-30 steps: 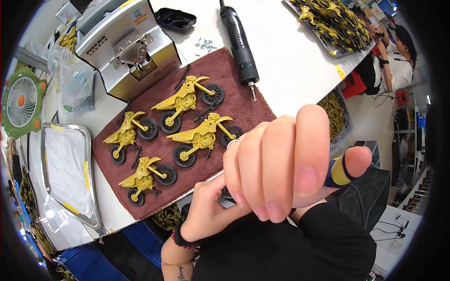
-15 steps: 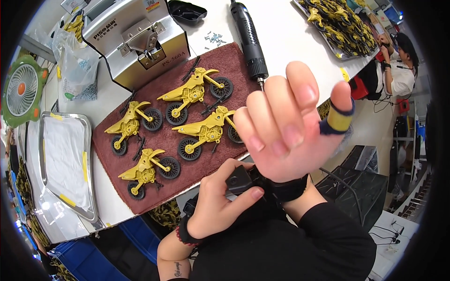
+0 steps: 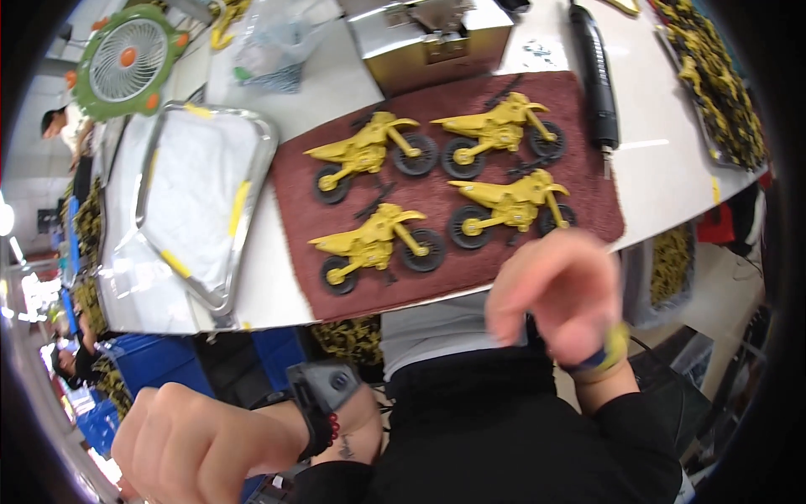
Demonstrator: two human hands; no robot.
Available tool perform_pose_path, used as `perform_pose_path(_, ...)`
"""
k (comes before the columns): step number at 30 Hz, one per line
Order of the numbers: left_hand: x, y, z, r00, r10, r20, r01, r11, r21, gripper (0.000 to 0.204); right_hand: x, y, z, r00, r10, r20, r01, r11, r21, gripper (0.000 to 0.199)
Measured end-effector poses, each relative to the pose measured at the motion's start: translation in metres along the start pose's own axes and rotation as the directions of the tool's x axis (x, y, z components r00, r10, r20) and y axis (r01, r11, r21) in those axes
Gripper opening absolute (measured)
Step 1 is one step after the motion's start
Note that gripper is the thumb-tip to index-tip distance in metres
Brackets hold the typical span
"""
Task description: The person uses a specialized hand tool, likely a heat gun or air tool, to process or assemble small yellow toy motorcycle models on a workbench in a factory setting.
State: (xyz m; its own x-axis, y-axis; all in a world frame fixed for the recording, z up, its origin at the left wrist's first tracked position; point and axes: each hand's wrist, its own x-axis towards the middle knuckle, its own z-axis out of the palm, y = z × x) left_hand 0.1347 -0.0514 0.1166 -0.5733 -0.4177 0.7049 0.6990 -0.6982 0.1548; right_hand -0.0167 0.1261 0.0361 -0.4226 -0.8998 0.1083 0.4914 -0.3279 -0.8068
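Observation:
Several yellow toy motorcycles with black wheels lie on their sides on a maroon towel (image 3: pixel 403 290); one of them (image 3: pixel 374 244) is at the near left and another (image 3: pixel 512 202) at the near right. My left hand (image 3: pixel 189 441) is a closed fist at the lower left, away from the table, its palm side hidden. A black device (image 3: pixel 327 386) is strapped to that wrist beside red beads. Just past the towel's near edge, below the near right motorcycle, is my right hand (image 3: pixel 558 290), fingers curled and smeared by motion. A yellow and navy band (image 3: pixel 609 349) shows at it.
A black electric screwdriver (image 3: pixel 594 80) lies right of the towel. Behind stand a metal machine (image 3: pixel 432 50), loose screws (image 3: pixel 537 55) and a plastic bag (image 3: pixel 273 50). Left are a paper-lined metal tray (image 3: pixel 260 160) and a green fan (image 3: pixel 130 63). Another tray (image 3: pixel 714 92) holds piled yellow-black parts.
My left hand has left my right wrist and swung down to the lower left. My right hand has dropped toward me from its raised position. The view has shifted left.

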Motion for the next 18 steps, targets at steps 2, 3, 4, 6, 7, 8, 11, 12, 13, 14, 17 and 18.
perform_pose_path(2,0.001,-0.010,0.011,0.985,0.137,-0.106,-0.146,0.985,-0.090,0.027,0.003,0.023,0.015,0.994,0.050,0.098,-0.031,0.981,-0.191,0.048)
perform_pose_path(3,0.003,-0.015,0.010,0.985,0.101,-0.137,-0.125,0.976,-0.181,0.027,0.005,0.039,0.018,0.985,-0.024,0.168,0.063,0.971,-0.229,0.058)
perform_pose_path(4,0.005,-0.020,0.009,0.984,0.066,-0.167,-0.111,0.954,-0.278,0.027,0.006,0.049,0.021,0.981,-0.061,0.185,0.102,0.969,-0.223,0.062)
perform_pose_path(6,0.006,-0.027,-0.002,0.992,0.036,-0.125,-0.071,0.955,-0.288,0.030,0.009,0.061,0.027,0.974,-0.095,0.205,0.139,0.966,-0.216,0.067)
perform_pose_path(7,0.006,-0.027,-0.004,0.997,0.009,-0.081,-0.033,0.955,-0.295,0.034,0.012,0.065,0.033,0.974,-0.103,0.204,0.138,0.977,-0.165,0.071)
perform_pose_path(8,0.006,-0.029,-0.001,0.997,0.019,-0.079,-0.041,0.959,-0.282,0.034,0.014,0.067,0.036,0.974,-0.108,0.201,0.133,0.984,-0.115,0.075)
perform_pose_path(11,0.007,-0.037,0.001,0.948,0.030,-0.318,-0.117,0.960,-0.256,0.032,0.017,0.064,0.040,0.962,-0.096,0.254,0.145,0.973,-0.181,0.079)
perform_pose_path(12,0.007,-0.041,-0.003,0.952,0.023,-0.307,-0.108,0.959,-0.263,0.033,0.019,0.062,0.040,0.952,-0.153,0.265,0.221,0.942,-0.251,0.074)
perform_pose_path(13,0.007,-0.045,-0.007,0.955,0.014,-0.297,-0.099,0.957,-0.271,0.034,0.020,0.060,0.040,0.952,-0.146,0.271,0.217,0.943,-0.253,0.074)
perform_pose_path(14,0.008,-0.047,-0.008,0.951,-0.011,-0.309,-0.074,0.962,-0.262,0.036,0.021,0.056,0.039,0.953,-0.137,0.271,0.225,0.919,-0.324,0.069)
perform_pose_path(17,0.007,-0.047,-0.012,0.937,-0.056,-0.346,-0.032,0.969,-0.244,0.037,0.020,0.058,0.038,0.967,-0.145,0.211,0.216,0.905,-0.367,0.060)
perform_pose_path(18,0.008,-0.047,-0.015,0.936,-0.055,-0.348,-0.035,0.968,-0.248,0.037,0.018,0.058,0.035,0.975,-0.094,0.201,0.162,0.922,-0.353,0.060)
